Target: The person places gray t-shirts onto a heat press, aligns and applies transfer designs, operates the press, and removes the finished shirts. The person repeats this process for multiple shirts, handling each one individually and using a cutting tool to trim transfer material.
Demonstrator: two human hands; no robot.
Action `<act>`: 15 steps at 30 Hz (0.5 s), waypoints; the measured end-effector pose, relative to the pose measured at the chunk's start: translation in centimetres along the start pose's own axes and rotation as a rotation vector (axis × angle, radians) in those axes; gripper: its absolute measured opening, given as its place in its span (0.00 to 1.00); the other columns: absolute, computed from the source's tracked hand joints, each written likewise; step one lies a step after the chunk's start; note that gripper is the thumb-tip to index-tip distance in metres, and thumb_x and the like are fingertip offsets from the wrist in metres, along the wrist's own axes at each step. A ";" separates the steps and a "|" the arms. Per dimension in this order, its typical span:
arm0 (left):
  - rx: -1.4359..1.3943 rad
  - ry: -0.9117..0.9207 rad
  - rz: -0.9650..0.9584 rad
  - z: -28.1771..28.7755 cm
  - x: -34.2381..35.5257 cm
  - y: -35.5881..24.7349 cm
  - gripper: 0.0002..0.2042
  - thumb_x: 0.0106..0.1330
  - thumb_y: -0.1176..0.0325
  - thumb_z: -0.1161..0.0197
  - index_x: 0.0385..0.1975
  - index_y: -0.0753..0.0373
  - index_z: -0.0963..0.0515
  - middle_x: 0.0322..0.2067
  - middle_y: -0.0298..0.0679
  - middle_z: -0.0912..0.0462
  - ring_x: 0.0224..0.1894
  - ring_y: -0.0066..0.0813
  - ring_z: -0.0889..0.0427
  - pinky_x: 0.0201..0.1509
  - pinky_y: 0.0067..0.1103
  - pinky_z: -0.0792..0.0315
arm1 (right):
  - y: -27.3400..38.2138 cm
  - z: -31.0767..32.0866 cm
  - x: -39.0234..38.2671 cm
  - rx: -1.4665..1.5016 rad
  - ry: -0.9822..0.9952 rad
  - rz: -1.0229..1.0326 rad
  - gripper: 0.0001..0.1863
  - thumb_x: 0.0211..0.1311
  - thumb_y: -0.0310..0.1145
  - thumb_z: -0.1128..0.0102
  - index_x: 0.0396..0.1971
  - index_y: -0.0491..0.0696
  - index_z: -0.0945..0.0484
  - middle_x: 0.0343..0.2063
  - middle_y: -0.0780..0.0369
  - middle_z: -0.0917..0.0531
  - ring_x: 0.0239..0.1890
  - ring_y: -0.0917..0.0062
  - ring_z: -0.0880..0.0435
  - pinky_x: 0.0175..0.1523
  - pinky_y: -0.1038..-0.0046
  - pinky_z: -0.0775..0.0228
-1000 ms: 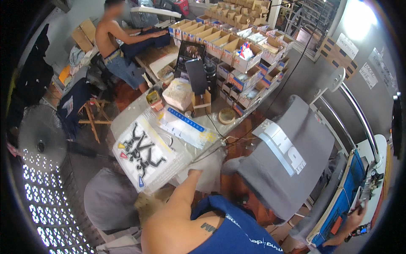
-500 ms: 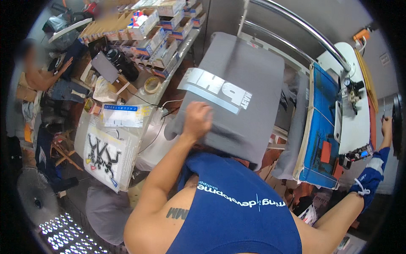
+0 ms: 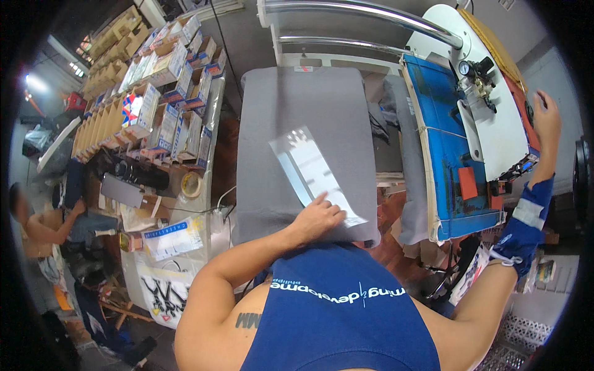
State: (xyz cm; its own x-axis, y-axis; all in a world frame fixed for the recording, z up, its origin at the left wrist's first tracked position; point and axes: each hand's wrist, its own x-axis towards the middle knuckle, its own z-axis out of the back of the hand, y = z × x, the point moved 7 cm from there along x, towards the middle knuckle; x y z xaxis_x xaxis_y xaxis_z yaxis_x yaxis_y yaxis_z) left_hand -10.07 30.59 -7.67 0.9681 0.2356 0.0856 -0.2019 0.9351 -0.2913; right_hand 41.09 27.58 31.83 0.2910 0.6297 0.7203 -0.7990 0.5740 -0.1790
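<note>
My left hand (image 3: 318, 217) rests on a printed film sheet (image 3: 318, 176) with white shapes and a pale blue strip, fingers apart over its lower end. The sheet lies diagonally on a grey cloth-covered platen (image 3: 291, 99). My right hand (image 3: 544, 120) is raised at the far right beside the white machine top (image 3: 495, 142), its fingers apart and slightly bent, with nothing visible in it. A blue framed screen (image 3: 442, 111), with an orange squeegee-like piece (image 3: 468, 181) on it, stands between the platen and the machine top.
Stacked cardboard boxes (image 3: 164, 65) fill a table at the left, with a tape roll (image 3: 190, 183), a dark tablet (image 3: 120, 188) and printed sheets (image 3: 170, 238). Chrome bars (image 3: 365, 15) cross behind the platen. A bare-shouldered co-worker (image 3: 46, 229) is at the far left.
The view has turned right toward the platen. The film sheet has rotated to a steep diagonal, and my left hand has come down onto it. My right hand has risen along the machine.
</note>
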 end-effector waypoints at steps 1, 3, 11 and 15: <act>-0.286 -0.119 0.059 1.7 0.5 0.5 0.15 0.63 0.68 0.34 0.50 0.59 0.20 0.42 0.38 0.16 0.48 0.34 0.16 0.66 0.38 0.33 | 3.0 1.1 -1.3 0.168 0.040 -0.011 0.17 0.70 0.41 0.40 0.52 0.47 0.17 0.51 0.54 0.15 0.52 0.70 0.16 0.59 0.71 0.28; -0.826 -0.310 0.175 4.2 1.7 2.6 0.11 0.65 0.71 0.37 0.46 0.62 0.19 0.41 0.42 0.15 0.45 0.34 0.14 0.57 0.30 0.24 | 9.1 3.0 -3.5 0.453 0.086 0.000 0.15 0.69 0.38 0.38 0.50 0.47 0.17 0.50 0.57 0.15 0.51 0.71 0.16 0.59 0.72 0.28; -1.436 -1.169 0.876 4.6 0.6 23.2 0.10 0.72 0.75 0.42 0.50 0.70 0.24 0.44 0.39 0.17 0.45 0.24 0.20 0.51 0.23 0.26 | 29.3 1.3 -13.3 0.852 0.176 0.196 0.06 0.62 0.29 0.34 0.37 0.44 0.16 0.40 0.56 0.15 0.45 0.66 0.16 0.53 0.68 0.26; -0.880 -1.075 0.940 6.6 -1.7 25.0 0.15 0.69 0.73 0.39 0.54 0.69 0.25 0.54 0.47 0.23 0.57 0.39 0.25 0.63 0.33 0.32 | 40.3 -7.1 -23.4 0.883 0.463 0.252 0.18 0.61 0.39 0.33 0.45 0.42 0.17 0.51 0.50 0.19 0.57 0.55 0.23 0.63 0.57 0.33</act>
State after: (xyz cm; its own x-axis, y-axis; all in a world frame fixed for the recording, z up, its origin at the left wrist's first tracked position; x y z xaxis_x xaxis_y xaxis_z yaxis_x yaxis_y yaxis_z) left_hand -17.80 55.34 -8.85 -0.0424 0.9982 0.0434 -0.1134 0.0383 -0.9928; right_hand 5.86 39.73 3.00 0.0859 0.9262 0.3672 -0.9124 -0.0749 0.4024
